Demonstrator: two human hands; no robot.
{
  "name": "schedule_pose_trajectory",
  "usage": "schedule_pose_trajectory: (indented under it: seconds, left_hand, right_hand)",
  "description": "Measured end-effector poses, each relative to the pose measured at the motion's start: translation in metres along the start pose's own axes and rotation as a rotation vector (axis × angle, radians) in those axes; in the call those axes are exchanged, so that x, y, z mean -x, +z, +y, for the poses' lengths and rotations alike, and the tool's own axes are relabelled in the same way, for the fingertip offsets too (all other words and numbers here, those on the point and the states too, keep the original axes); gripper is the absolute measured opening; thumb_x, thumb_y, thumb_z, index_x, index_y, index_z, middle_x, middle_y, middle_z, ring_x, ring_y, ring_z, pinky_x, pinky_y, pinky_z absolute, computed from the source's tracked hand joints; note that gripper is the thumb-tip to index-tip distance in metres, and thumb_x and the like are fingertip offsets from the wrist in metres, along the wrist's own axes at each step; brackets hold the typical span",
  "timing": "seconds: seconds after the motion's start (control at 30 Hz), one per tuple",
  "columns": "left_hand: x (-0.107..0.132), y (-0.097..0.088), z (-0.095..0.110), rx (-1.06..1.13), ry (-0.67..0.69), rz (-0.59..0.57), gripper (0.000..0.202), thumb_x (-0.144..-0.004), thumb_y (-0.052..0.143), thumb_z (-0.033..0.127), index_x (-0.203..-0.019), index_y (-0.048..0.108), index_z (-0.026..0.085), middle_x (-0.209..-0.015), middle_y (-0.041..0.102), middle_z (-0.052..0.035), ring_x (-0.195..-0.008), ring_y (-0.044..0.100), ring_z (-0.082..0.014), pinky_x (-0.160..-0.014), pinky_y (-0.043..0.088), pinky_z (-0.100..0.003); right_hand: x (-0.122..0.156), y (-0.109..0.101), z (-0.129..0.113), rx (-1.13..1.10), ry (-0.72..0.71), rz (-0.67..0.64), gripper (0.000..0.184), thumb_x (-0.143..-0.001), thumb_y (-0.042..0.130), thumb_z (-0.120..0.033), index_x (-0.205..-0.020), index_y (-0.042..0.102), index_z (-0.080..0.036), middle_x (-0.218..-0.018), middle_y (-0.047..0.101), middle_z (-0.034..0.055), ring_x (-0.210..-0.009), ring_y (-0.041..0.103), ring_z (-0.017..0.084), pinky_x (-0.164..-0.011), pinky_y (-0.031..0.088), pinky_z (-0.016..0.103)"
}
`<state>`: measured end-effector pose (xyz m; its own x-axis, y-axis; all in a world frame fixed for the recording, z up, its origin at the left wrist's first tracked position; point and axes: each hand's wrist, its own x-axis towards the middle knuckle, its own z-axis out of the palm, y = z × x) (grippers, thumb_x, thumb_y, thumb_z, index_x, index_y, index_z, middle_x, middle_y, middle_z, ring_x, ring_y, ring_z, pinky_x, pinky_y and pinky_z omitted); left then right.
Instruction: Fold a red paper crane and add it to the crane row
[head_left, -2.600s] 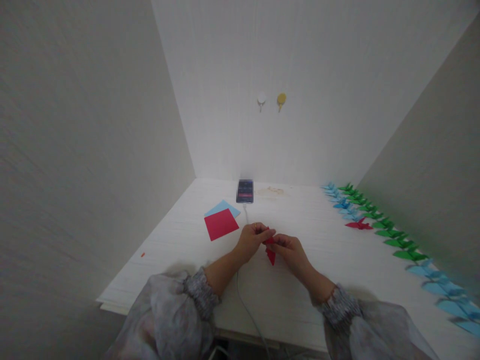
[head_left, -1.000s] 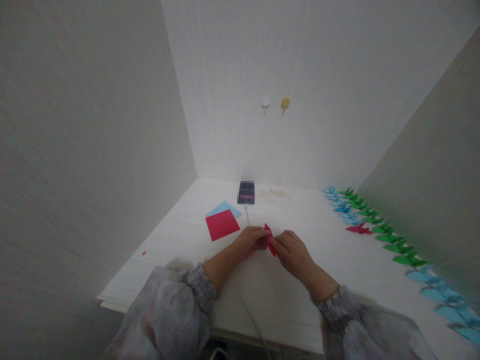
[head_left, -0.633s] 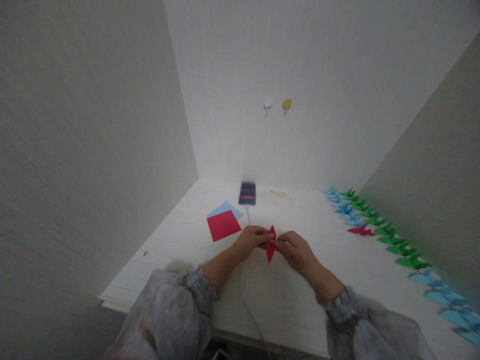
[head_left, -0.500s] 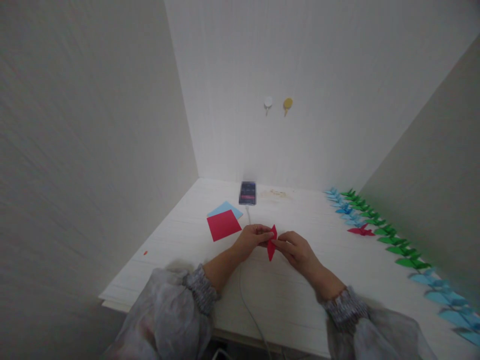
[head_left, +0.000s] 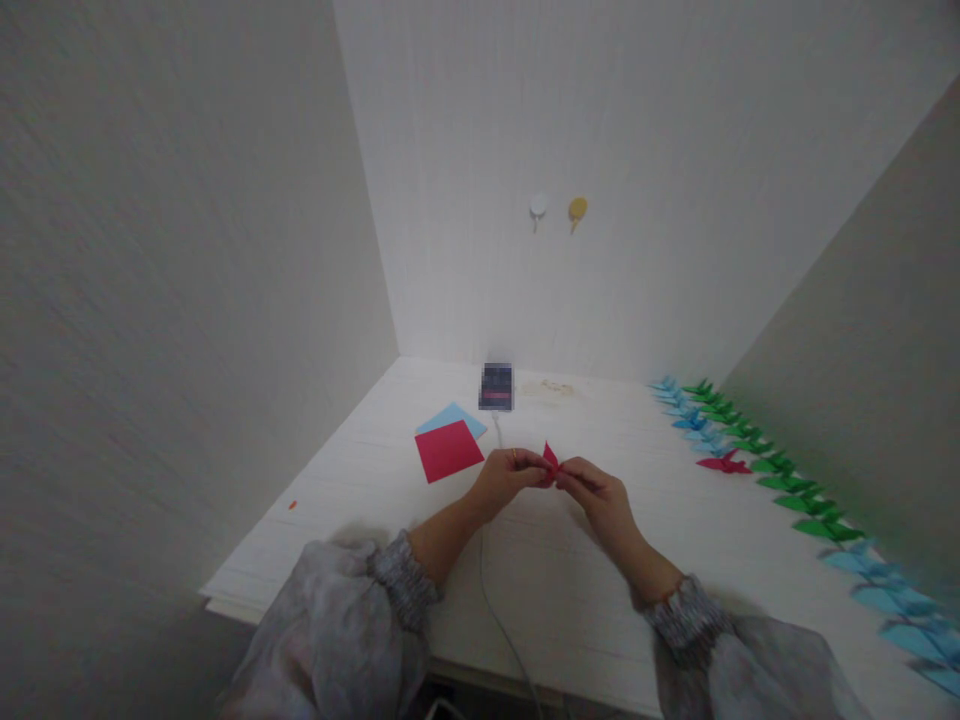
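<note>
Between my two hands, above the white table (head_left: 570,600), is a small folded piece of red origami paper (head_left: 550,457). My left hand (head_left: 504,482) pinches it from the left, with a ring on one finger. My right hand (head_left: 598,493) pinches its right side, thumb and fingertips pressed together. One pointed red tip rises above the fingers; much of the rest is hidden by them. Left of my left hand lies a flat red paper sheet (head_left: 448,451), partly over a light blue sheet (head_left: 454,412).
Folded green paper cranes (head_left: 780,482) and blue paper cranes (head_left: 892,597) stand in rows along the right side, with one red crane (head_left: 724,463) beside them. A phone (head_left: 496,387) with a cable (head_left: 491,600) lies at the back. Two hooks (head_left: 577,208) are on the wall.
The lower point of the red paper, which hung below the fingers, no longer shows there. My right fingers have closed in beside the left ones; the other papers stay put.
</note>
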<state>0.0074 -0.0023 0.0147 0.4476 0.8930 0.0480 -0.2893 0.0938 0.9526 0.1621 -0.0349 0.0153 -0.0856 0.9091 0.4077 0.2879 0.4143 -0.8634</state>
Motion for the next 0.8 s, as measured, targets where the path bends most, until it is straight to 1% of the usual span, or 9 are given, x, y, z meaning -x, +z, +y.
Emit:
schedule_pose_trajectory:
  seconds: [0.1, 0.23, 0.33, 0.4, 0.63, 0.8]
  left_hand:
    - [0.002, -0.001, 0.001, -0.079, 0.025, -0.012, 0.027, -0.055, 0.069, 0.025, -0.077, 0.063, 0.011, -0.073, 0.065, -0.0050, -0.065, 0.058, -0.0119, -0.067, 0.044, -0.027]
    - [0.002, 0.000, 0.001, -0.147, 0.056, 0.015, 0.026, -0.053, 0.070, 0.026, -0.072, 0.061, 0.011, -0.071, 0.065, -0.0047, -0.063, 0.058, -0.0122, -0.063, 0.044, -0.026]
    - [0.001, 0.000, 0.001, -0.167, 0.063, 0.052, 0.022, -0.055, 0.068, 0.029, -0.066, 0.060, 0.011, -0.063, 0.063, -0.0030, -0.059, 0.056, -0.0110, -0.060, 0.043, -0.024]
    - [0.001, 0.001, 0.001, -0.142, 0.062, 0.060, 0.022, -0.056, 0.068, 0.030, -0.065, 0.059, 0.012, -0.060, 0.062, -0.0022, -0.058, 0.056, -0.0107, -0.059, 0.043, -0.024]
    - [0.003, 0.004, 0.002, -0.112, 0.069, 0.058, 0.024, -0.057, 0.068, 0.031, -0.066, 0.057, 0.011, -0.060, 0.061, -0.0022, -0.058, 0.056, -0.0108, -0.060, 0.044, -0.025]
    - [0.003, 0.005, 0.002, -0.078, 0.086, 0.043, 0.025, -0.058, 0.067, 0.030, -0.068, 0.054, 0.011, -0.061, 0.061, -0.0021, -0.058, 0.057, -0.0110, -0.060, 0.045, -0.026]
  right_hand:
    - [0.000, 0.003, 0.003, -0.136, 0.105, 0.027, 0.016, -0.073, 0.055, -0.033, -0.074, 0.061, -0.018, -0.064, 0.057, 0.0007, -0.062, 0.053, 0.014, -0.059, 0.043, 0.026]
    - [0.001, 0.008, 0.002, -0.209, 0.168, 0.043, 0.018, -0.071, 0.056, -0.036, -0.073, 0.060, -0.018, -0.059, 0.056, -0.0005, -0.057, 0.052, 0.013, -0.057, 0.042, 0.026]
    - [0.002, 0.010, 0.000, -0.205, 0.187, 0.044, 0.019, -0.070, 0.056, -0.037, -0.071, 0.058, -0.017, -0.059, 0.057, 0.0003, -0.057, 0.052, 0.013, -0.057, 0.042, 0.026]
    - [0.002, 0.011, 0.000, -0.223, 0.193, 0.056, 0.019, -0.071, 0.056, -0.036, -0.070, 0.057, -0.017, -0.060, 0.057, 0.0006, -0.058, 0.053, 0.013, -0.057, 0.042, 0.027]
    - [0.004, 0.011, 0.003, -0.236, 0.223, 0.102, 0.018, -0.069, 0.059, -0.034, -0.070, 0.057, -0.017, -0.063, 0.060, 0.0024, -0.059, 0.054, 0.014, -0.057, 0.042, 0.027]
    - [0.004, 0.012, 0.004, -0.248, 0.246, 0.117, 0.017, -0.068, 0.060, -0.034, -0.068, 0.057, -0.017, -0.061, 0.060, 0.0013, -0.057, 0.054, 0.014, -0.056, 0.042, 0.027]
